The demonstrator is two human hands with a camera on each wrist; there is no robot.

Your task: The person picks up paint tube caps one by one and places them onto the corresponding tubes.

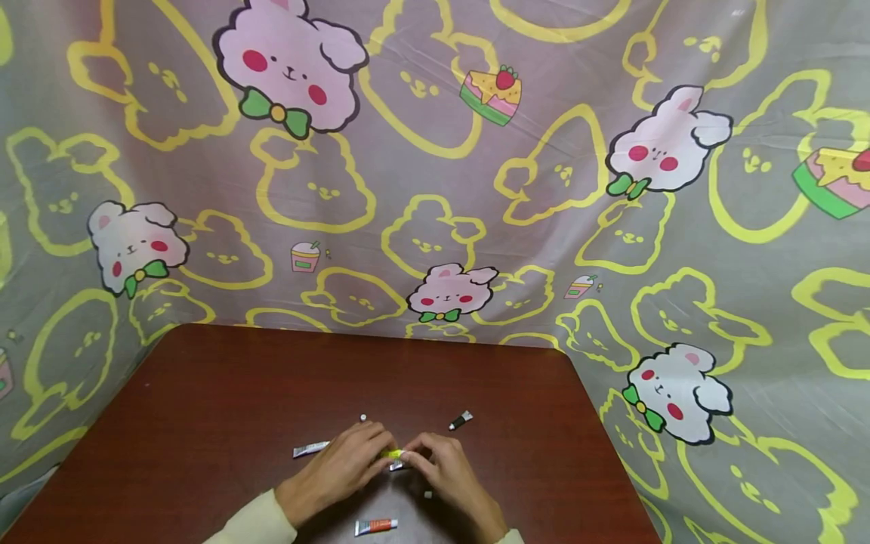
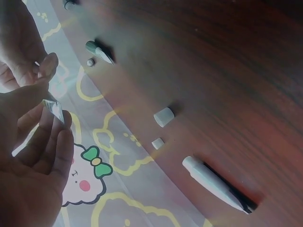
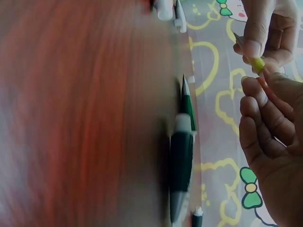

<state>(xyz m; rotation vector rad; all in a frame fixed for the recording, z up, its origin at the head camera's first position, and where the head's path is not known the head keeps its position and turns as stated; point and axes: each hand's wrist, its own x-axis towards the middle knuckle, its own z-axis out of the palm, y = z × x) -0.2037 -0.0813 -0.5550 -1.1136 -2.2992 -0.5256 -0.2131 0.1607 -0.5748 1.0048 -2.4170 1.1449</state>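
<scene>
Above the table, my left hand point(image 1: 350, 461) grips a small yellow paint tube point(image 1: 393, 454) between thumb and fingers. Its flat crimped end sticks out of the left fingers in the left wrist view. My right hand point(image 1: 448, 468) pinches the tube's pale nozzle end with thumb and index finger; those fingertips partly hide it, so whether a cap sits there is unclear. In the right wrist view the tube's yellow body point(image 3: 257, 65) shows between both hands. Under the hands lies another paint tube point(image 1: 396, 466), mostly covered.
On the brown table point(image 1: 353, 378) lie a white paint tube point(image 1: 310, 449) by the left hand, a dark green one point(image 1: 461, 420) beyond the right and an orange-red one point(image 1: 376, 526) in front. Small white caps point(image 1: 363, 417) are scattered about. A patterned curtain point(image 1: 435, 174) surrounds the table.
</scene>
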